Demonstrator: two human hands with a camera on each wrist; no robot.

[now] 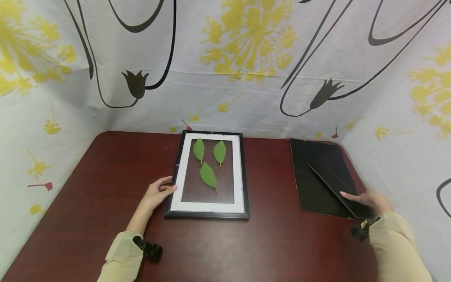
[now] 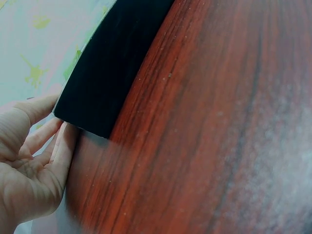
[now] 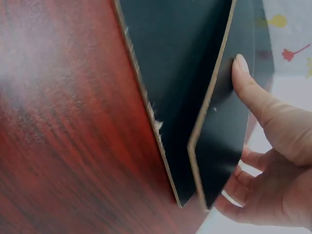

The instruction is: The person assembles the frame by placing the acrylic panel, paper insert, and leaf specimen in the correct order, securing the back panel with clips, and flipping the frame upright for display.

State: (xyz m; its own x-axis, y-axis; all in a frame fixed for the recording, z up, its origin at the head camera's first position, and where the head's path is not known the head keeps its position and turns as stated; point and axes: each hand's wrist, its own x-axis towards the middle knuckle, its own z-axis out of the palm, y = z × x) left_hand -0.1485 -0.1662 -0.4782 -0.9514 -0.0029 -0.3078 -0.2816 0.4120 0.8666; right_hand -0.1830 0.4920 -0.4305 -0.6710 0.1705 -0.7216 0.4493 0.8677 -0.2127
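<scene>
A black picture frame (image 1: 245, 176) with a white mat (image 1: 239, 176) lies on the table, with three green leaves (image 1: 208, 175) inside the mat's window. My left hand (image 1: 155, 195) holds the frame's left edge, thumb on top and the other fingers along the side. To the right lies a black backing board (image 1: 309, 188) with a stand leg (image 1: 336, 185) slanting across it. My right hand (image 1: 375, 201) grips this leg near its lower end. In the right wrist view, the thumb lies on the leg (image 3: 222, 141), other fingers at its far edge, and a gap shows between leg and board.
The dark red-brown table (image 1: 275, 246) has rounded back corners. A white cloth (image 1: 246, 105) with yellow and grey flower prints hangs behind it and along both sides. The backing board lies close to the table's right edge.
</scene>
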